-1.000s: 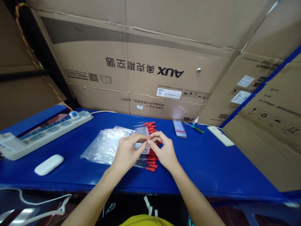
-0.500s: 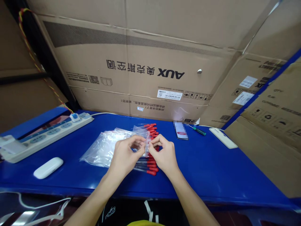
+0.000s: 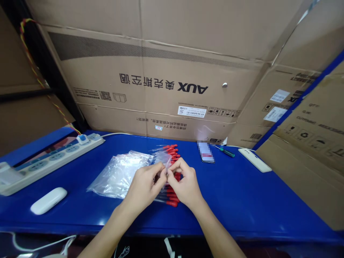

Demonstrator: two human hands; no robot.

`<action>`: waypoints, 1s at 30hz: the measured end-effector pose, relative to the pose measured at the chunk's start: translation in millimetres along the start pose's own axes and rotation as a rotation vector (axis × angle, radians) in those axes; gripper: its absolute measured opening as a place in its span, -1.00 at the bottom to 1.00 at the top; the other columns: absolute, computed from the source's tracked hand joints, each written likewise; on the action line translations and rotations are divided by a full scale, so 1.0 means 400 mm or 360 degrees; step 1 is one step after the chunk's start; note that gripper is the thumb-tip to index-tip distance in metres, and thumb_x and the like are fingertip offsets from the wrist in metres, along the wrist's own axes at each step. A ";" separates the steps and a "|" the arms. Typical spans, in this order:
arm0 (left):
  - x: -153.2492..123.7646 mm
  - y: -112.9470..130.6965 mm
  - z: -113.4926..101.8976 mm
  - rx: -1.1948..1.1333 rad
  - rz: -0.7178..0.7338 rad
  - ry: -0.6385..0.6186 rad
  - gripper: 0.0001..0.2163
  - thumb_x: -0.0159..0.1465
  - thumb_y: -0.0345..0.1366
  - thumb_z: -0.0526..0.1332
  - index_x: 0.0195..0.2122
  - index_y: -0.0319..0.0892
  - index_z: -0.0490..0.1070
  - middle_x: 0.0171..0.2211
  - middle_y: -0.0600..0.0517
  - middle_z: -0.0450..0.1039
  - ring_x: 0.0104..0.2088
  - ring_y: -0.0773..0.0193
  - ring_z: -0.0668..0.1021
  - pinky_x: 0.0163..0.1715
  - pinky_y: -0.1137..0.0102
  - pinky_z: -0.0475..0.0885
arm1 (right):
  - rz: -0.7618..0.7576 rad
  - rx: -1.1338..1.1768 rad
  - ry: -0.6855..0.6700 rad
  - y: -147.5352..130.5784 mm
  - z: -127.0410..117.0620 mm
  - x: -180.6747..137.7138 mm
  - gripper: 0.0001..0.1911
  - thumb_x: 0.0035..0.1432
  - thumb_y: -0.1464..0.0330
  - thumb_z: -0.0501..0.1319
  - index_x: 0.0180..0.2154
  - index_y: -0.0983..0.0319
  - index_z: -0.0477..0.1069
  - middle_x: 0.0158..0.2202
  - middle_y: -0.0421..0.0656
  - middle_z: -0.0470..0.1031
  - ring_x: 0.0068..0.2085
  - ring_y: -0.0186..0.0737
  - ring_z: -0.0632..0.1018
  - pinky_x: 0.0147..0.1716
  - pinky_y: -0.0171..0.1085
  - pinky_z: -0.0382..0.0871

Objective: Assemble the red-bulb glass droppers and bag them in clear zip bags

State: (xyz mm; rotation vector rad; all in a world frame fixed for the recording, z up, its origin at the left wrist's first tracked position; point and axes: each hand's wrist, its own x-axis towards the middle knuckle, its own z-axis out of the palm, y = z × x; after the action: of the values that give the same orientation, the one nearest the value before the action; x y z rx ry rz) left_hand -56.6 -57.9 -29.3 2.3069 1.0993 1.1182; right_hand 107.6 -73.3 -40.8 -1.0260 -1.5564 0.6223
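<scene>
My left hand (image 3: 146, 184) and my right hand (image 3: 186, 184) meet above the table, thumbs and fingertips pinched together on the edge of a small clear plastic bag (image 3: 163, 158). My fingers cover part of that edge. Beneath the hands lies a row of droppers (image 3: 172, 203) with red rubber bulbs pointing right and thin clear tubes pointing left. The hands and the bag hide the middle of the row. A pile of clear plastic bags (image 3: 115, 173) lies flat, just left of my left hand.
On the blue table (image 3: 231, 200), a power strip (image 3: 53, 159) and a white case (image 3: 48, 200) sit at the left. A phone (image 3: 206, 152), a green screwdriver (image 3: 227, 152) and a white bar-shaped device (image 3: 254, 159) lie at the back right. Cardboard (image 3: 161, 46) walls the back.
My hands have come closer together on the bag, and its edge, which stood up between them, is now lower and more covered by my fingers. The view has tilted slightly upward.
</scene>
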 end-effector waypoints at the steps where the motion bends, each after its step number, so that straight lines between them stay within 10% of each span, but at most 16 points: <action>1: -0.001 -0.001 -0.001 0.0027 0.0045 0.0032 -0.72 0.47 -0.30 0.11 -0.44 -0.14 0.27 -0.57 0.17 0.28 -0.57 0.41 0.33 -0.49 0.46 0.19 | 0.0017 0.0021 0.0011 0.003 0.000 0.000 -0.86 0.23 0.38 0.26 -0.37 0.15 0.32 -0.51 -0.31 0.52 -0.51 -0.33 0.54 -0.45 -0.38 0.37; 9: -0.008 -0.019 -0.039 0.0248 0.0063 0.0320 -0.71 0.44 -0.34 0.11 -0.48 -0.15 0.28 -0.60 0.19 0.22 -0.60 0.43 0.28 -0.51 0.47 0.15 | 0.0048 -0.0001 0.0186 0.037 -0.018 0.007 -0.84 0.22 0.43 0.27 -0.35 0.14 0.30 -0.53 -0.35 0.41 -0.52 -0.35 0.45 -0.43 -0.36 0.34; 18: 0.005 -0.016 -0.048 0.0280 -0.0043 0.0219 -0.71 0.47 -0.28 0.09 -0.44 -0.14 0.34 -0.62 0.20 0.24 -0.60 0.41 0.32 -0.51 0.45 0.17 | -0.0808 -0.0856 -0.0149 0.013 -0.017 -0.004 -0.59 0.35 0.54 0.13 0.12 0.12 0.52 -0.26 -0.17 0.63 -0.27 -0.15 0.51 -0.23 -0.21 0.38; 30: 0.003 0.007 -0.065 0.0459 0.0190 0.0560 -0.71 0.48 -0.35 0.14 -0.44 -0.13 0.24 -0.50 0.11 0.32 -0.43 0.31 0.40 -0.35 0.38 0.26 | -0.0976 -0.1345 -0.0112 -0.006 -0.009 0.004 -0.92 0.32 0.44 0.27 -0.27 0.17 0.46 -0.33 -0.17 0.54 -0.26 -0.14 0.44 -0.26 -0.16 0.24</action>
State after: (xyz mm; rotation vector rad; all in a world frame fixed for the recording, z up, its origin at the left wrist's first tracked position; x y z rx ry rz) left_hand -75.0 -59.2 -10.7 2.4809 1.3385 1.5463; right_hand 110.4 -73.6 -37.1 -1.0269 -2.1209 -0.4784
